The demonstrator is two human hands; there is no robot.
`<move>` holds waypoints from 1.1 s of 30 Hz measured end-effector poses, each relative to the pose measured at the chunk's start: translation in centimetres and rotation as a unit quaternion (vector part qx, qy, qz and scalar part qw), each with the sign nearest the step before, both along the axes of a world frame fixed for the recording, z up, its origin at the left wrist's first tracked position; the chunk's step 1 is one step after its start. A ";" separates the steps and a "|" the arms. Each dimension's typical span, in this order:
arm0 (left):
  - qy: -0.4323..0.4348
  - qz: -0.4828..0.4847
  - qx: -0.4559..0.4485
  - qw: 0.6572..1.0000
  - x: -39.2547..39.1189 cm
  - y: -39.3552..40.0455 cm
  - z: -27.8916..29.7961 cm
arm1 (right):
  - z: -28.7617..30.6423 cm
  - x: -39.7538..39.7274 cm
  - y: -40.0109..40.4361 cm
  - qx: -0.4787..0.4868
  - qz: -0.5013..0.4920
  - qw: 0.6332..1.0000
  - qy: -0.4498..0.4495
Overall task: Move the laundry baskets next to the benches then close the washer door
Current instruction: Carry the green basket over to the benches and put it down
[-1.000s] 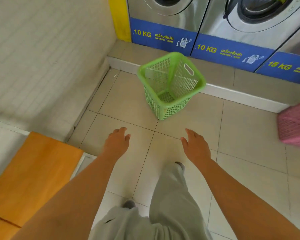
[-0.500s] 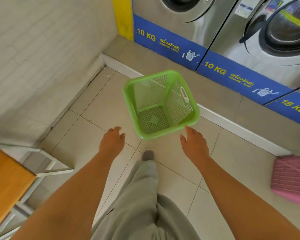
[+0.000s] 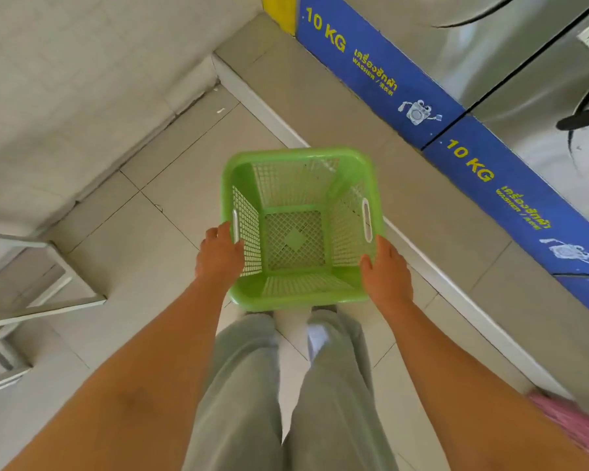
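An empty green mesh laundry basket (image 3: 296,185) stands upright on the tiled floor just in front of my feet. My left hand (image 3: 218,256) clasps its left rim beside the slot handle, thumb inside and fingers outside. Across from it, my right hand (image 3: 386,270) holds the right rim just below the other slot handle. A corner of a pink basket (image 3: 572,423) shows at the lower right edge. Steel washers (image 3: 490,56) with blue 10 KG bands run along the upper right; only part of a dark door edge (image 3: 585,117) is visible.
A raised tiled step (image 3: 320,96) runs under the washers, right behind the green basket. The white metal legs of a bench (image 3: 48,304) stand at the left edge by the tiled wall (image 3: 82,79). Bare floor tiles lie between bench and basket.
I have stepped up to the green basket. Both hands went from hovering open short of it to closing on its left and right rims.
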State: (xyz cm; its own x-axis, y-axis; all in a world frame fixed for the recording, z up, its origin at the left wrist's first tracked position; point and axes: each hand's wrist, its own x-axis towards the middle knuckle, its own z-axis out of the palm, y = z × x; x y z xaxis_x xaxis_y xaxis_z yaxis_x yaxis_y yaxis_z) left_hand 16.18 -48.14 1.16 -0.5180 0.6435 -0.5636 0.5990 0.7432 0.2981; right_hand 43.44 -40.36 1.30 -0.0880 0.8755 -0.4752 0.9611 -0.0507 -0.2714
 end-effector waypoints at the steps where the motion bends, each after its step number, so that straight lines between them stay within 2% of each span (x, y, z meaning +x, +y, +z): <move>1: 0.004 0.013 -0.005 1.000 0.3 0.5 -0.9 | -0.9 0.3 1.3 -0.006 0.005 1.000 0.000; 7: 0.030 0.074 -0.051 0.996 0.9 1.6 -6.8 | -6.8 2.5 7.3 -0.005 0.049 0.999 -0.008; 12: 0.066 0.118 -0.060 0.989 0.3 1.3 -11.5 | -11.9 2.7 9.3 0.007 0.070 0.997 0.008; 21: 0.093 0.105 0.047 0.989 -1.5 1.2 -17.2 | -18.0 3.4 9.5 0.089 0.053 0.991 0.087; 24: 0.081 0.083 0.077 0.990 -1.8 1.5 -17.9 | -18.8 3.4 9.5 0.118 0.049 0.986 0.109; 27: 0.083 0.106 0.096 0.986 -1.3 1.7 -17.7 | -18.5 3.4 9.6 0.119 0.048 0.984 0.121; 33: 0.089 0.146 0.116 0.978 -1.2 -0.7 -14.2 | -14.2 2.3 9.1 0.116 0.066 0.984 0.120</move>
